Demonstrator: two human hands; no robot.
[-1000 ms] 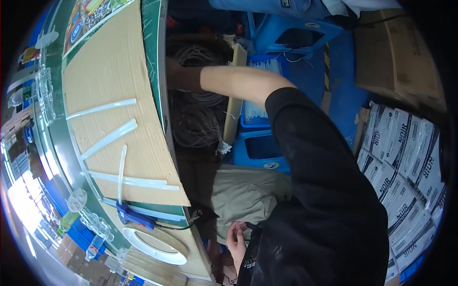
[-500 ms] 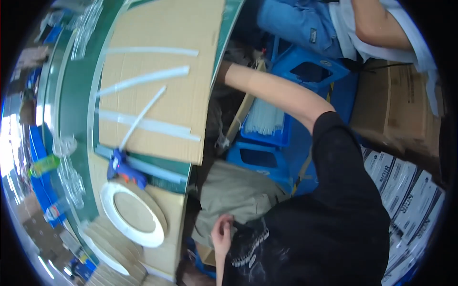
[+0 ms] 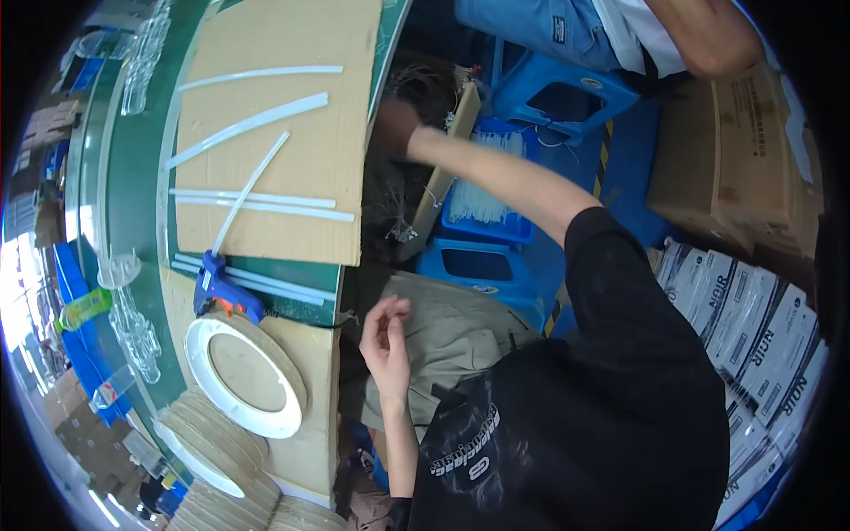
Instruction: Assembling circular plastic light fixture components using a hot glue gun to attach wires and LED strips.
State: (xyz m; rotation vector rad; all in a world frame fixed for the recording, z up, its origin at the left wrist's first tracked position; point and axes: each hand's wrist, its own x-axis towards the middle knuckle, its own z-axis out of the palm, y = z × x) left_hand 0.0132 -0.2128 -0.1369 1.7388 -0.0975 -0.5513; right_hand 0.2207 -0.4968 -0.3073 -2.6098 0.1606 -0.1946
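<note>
My left hand [image 3: 387, 350] is raised over my lap, beside the table edge; its fingers are loosely curled and apart, with nothing visible in them. My right arm stretches out to the far side, and my right hand [image 3: 398, 126] is dark and blurred beside the table edge, next to a box of thin wires [image 3: 423, 84]. Its fingers, and anything in them, cannot be made out. A blue glue gun [image 3: 221, 292] lies on the table with a translucent stick [image 3: 257, 181] rising from its back end. Several whitish glue sticks [image 3: 266, 119] lie on a cardboard sheet [image 3: 292, 44].
White-rimmed cardboard rings [image 3: 199, 376] are stacked near the table's front. Under my right arm are a blue tray of white sticks [image 3: 478, 203] and blue stools [image 3: 474, 265]. Another person [image 3: 549, 35] sits at the far right, by brown cartons [image 3: 744, 159] and white printed boxes [image 3: 753, 336].
My left hand has risen from my lap toward the table edge. My right hand has shifted slightly left, and the whole view has moved a little.
</note>
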